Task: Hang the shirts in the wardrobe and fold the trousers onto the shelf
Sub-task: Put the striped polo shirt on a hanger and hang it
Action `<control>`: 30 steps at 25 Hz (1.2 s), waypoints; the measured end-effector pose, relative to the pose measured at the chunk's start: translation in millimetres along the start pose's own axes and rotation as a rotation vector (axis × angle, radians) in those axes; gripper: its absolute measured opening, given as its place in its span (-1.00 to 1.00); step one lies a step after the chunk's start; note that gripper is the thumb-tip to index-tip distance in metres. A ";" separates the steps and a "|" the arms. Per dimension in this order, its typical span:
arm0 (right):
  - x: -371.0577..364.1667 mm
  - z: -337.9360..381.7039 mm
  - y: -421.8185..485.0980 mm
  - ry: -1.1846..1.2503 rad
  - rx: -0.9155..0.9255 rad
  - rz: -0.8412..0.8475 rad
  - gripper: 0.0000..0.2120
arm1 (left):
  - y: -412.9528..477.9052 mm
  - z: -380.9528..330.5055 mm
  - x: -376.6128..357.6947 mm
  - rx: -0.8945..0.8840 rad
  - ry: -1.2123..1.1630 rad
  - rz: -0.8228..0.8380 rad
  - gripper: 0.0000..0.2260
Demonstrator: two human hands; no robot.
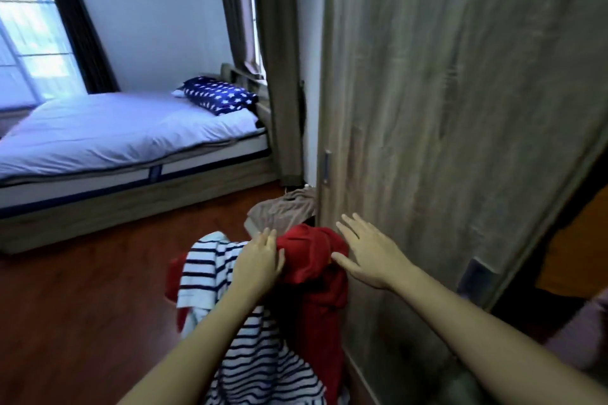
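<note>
The red shirt [312, 270] hangs bunched in a heap, its long axis running down toward the floor, just left of the wardrobe door [444, 108]. The left hand [260, 260] clamps its fingers on the shirt's upper edge; the right hand [368, 250] rests against it with fingers spread apart. A striped shirt [250, 348] drapes below the left forearm, cut off by the bottom edge. A brown garment [279, 212] behind is partly hidden. No writing is readable; everything is blurred
</note>
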State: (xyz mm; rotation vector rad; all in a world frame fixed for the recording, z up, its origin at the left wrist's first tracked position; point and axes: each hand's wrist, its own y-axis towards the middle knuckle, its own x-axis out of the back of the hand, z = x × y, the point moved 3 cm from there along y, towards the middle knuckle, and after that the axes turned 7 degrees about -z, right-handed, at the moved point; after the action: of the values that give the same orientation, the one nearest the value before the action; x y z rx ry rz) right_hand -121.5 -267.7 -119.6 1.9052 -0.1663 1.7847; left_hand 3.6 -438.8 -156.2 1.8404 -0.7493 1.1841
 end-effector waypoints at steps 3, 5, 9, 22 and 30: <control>-37.1 29.1 33.1 0.093 -0.067 0.068 -0.34 | -5.9 77.5 -14.2 0.114 0.104 0.047 -0.46; -57.0 46.3 51.3 0.167 -0.130 0.053 -0.44 | -14.4 114.4 -24.3 0.164 0.126 0.034 -0.39; -90.2 92.8 82.5 0.256 -0.095 0.051 -0.55 | -17.8 146.9 -45.6 0.111 0.130 0.062 -0.36; -157.4 114.5 109.9 0.066 -0.158 0.230 -0.08 | -22.0 141.0 -27.5 0.490 -0.304 -0.292 -0.93; -151.0 112.3 113.3 0.195 -0.207 0.321 -0.37 | -3.0 136.0 -4.2 1.038 -1.198 -0.095 -0.69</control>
State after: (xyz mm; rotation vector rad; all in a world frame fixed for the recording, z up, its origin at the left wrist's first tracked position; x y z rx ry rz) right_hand -88.4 -453.6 -231.8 1.6176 -0.5915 2.0575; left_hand 64.8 -554.7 -193.2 3.4747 -0.6309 0.2075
